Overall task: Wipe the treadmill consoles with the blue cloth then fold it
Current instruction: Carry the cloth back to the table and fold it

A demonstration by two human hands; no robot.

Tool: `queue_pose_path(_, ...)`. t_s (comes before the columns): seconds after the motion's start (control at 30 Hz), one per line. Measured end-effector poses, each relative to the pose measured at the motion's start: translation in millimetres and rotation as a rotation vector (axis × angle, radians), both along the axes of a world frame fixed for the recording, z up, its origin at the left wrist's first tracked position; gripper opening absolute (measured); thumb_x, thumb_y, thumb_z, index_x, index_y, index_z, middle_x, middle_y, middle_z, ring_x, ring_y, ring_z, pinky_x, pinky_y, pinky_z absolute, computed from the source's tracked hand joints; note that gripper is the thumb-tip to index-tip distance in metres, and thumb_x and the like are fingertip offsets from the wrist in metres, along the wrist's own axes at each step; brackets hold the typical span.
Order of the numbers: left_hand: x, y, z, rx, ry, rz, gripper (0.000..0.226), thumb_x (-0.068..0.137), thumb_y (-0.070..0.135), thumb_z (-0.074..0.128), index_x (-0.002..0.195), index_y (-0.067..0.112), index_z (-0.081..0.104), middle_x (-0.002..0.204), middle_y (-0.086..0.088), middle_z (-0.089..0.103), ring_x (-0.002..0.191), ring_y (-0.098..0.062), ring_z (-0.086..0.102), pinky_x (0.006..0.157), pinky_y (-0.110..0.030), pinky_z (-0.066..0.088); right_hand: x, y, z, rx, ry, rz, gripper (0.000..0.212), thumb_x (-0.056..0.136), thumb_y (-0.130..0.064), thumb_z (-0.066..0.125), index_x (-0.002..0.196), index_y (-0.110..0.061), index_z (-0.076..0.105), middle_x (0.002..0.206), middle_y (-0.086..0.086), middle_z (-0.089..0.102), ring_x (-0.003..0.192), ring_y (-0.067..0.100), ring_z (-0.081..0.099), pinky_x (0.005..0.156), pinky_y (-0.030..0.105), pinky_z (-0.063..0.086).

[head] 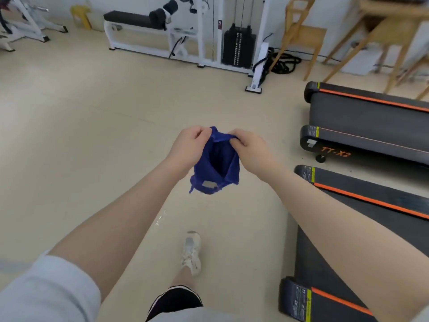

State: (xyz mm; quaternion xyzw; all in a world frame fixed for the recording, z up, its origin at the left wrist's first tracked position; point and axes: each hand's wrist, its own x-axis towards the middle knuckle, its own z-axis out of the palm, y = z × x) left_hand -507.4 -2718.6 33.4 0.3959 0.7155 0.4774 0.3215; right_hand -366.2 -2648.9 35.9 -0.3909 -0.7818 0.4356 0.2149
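Beige floor [92,135] under me, pale wall [130,3] far ahead. Past my fingers: white weight machine [232,43] with black padded bench [132,19] and black weight stack [239,47]. Ahead and right of them: wooden chair [301,36], wooden table [390,26], coiled black cable [285,63] on the floor. Yellow stool [81,16] far left. Even, soft light.

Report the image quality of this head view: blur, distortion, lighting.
Head view: soft, even light without hard shadows; the blue cloth pinched by left hand and right hand is slightly blurred; wide-angle bending at the edges slants the treadmill; floor looks pale.
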Motion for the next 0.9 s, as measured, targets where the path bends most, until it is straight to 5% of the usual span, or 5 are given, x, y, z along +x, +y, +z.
queue_pose_path(0.13, -70, 118, -17, -0.046, 0.014, -0.207, 0.023, 0.086, 0.041, 0.061, 0.086, 0.017, 0.062, 0.079, 0.003, 0.063, 0.07, -0.013, 0.056, 0.067, -0.028, 0.044, -49, 128, -20, -0.104, 0.094, -0.238, 0.03, 0.094, -0.01, 0.036, 0.08, -0.026, 0.057, 0.078, -0.005, 0.058, 0.075, 0.014, 0.052, 0.064, 0.024, 0.043)
queue_pose_path(0.27, -121, 240, -6, -0.18, 0.356, -0.517, 0.01, 0.082, 0.029, 0.066, 0.085, 0.025, 0.058, 0.082, 0.006, 0.063, 0.075, -0.012, 0.057, 0.061, -0.02, 0.043, -80, 236, -8, -0.05, 0.074, -0.408, 0.024, 0.094, -0.01, 0.037, 0.082, -0.019, 0.056, 0.074, -0.005, 0.054, 0.069, 0.01, 0.046, 0.061, 0.025, 0.038)
queue_pose_path(0.37, -149, 327, -10, -0.204, 0.435, -0.507, 0.01, 0.085, 0.03, 0.062, 0.09, 0.021, 0.059, 0.083, -0.001, 0.064, 0.074, -0.017, 0.058, 0.063, -0.028, 0.047, -88, 307, 6, 0.082, 0.008, -0.477, 0.01, 0.096, -0.016, 0.042, 0.095, -0.02, 0.051, 0.081, -0.007, 0.054, 0.073, 0.007, 0.048, 0.059, 0.018, 0.036)
queue_pose_path(0.6, -205, 538, -40, -0.151, 0.434, -0.499, 0.005, 0.088, 0.018, 0.06, 0.086, 0.016, 0.056, 0.081, 0.003, 0.058, 0.072, -0.015, 0.053, 0.057, -0.023, 0.041, -114, 497, -11, 0.171, -0.035, -0.586, 0.013, 0.096, -0.019, 0.046, 0.098, -0.013, 0.056, 0.078, -0.01, 0.052, 0.074, 0.01, 0.048, 0.065, 0.038, 0.05)
queue_pose_path(0.9, -242, 813, -36, -0.115, 0.407, -0.413, 0.01, 0.091, 0.02, 0.053, 0.085, 0.015, 0.06, 0.087, -0.004, 0.063, 0.076, -0.024, 0.056, 0.054, -0.026, 0.041, -148, 778, -2, 0.186, -0.091, -0.645, 0.011, 0.094, -0.022, 0.049, 0.087, -0.017, 0.056, 0.079, -0.007, 0.056, 0.071, 0.005, 0.047, 0.057, 0.01, 0.034)
